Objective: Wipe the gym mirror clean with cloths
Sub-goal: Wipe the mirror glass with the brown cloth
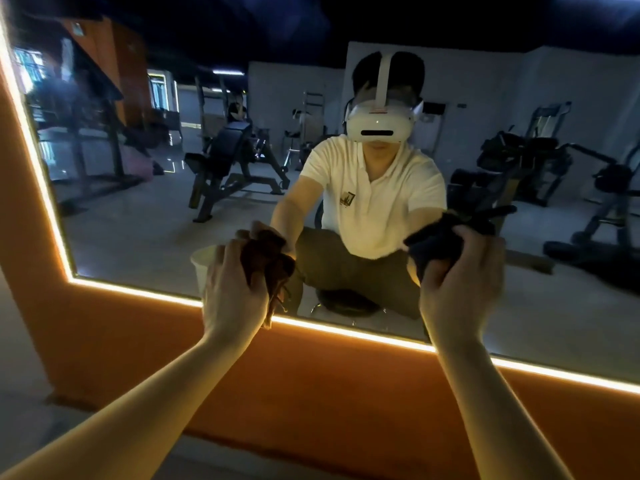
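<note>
Head view: left hand [232, 292] has its fingers curled tight round a bunched brown cloth [268, 261], which is pressed to the mirror [145, 220] low down, just above the light strip [346, 332]. Right hand [462, 292] is clamped on a dark cloth [434, 249], also at the glass, well apart from the left. Orange wall [311, 393] below. White bucket [202, 261] shows in the reflection beside the left hand.

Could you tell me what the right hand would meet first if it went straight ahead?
The dark cloth the right hand grips would meet the mirror first; it looks at or very near the glass.
</note>
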A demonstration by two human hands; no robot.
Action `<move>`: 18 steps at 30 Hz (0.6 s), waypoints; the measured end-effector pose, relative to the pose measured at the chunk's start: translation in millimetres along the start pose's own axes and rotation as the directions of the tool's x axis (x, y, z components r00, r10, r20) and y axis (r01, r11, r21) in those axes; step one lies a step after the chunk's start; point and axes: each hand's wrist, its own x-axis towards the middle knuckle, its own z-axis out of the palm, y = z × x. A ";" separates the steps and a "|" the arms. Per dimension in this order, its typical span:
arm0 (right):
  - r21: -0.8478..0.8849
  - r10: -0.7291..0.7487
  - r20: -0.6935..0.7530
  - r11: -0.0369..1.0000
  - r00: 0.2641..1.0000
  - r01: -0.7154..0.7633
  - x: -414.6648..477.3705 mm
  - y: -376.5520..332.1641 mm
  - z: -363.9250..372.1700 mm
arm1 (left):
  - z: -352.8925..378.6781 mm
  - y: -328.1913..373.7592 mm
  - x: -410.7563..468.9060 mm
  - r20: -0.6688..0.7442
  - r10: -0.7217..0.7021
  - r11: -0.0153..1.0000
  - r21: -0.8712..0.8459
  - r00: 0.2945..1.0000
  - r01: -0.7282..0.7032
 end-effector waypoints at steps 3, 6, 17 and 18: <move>-0.032 -0.119 0.088 0.992 0.989 0.122 -39.8 -32.7 28.8 | -6.1 -3.6 -0.3 0.042 0.021 1.000 0.007 0.999 -0.022; 0.099 -0.489 0.326 0.869 0.809 0.485 -98.4 -69.4 68.3 | -17.7 -14.9 5.8 0.081 0.015 1.000 0.013 0.997 -0.016; 0.003 -0.228 0.023 0.974 0.973 0.228 -21.6 -147.7 85.6 | -65.5 -74.7 45.9 -0.090 -0.203 0.977 -0.081 0.975 0.196; 0.014 -0.272 0.066 0.962 0.960 0.272 -36.6 -153.1 93.3 | -71.4 -85.7 51.9 -0.121 -0.227 0.972 -0.085 0.966 0.217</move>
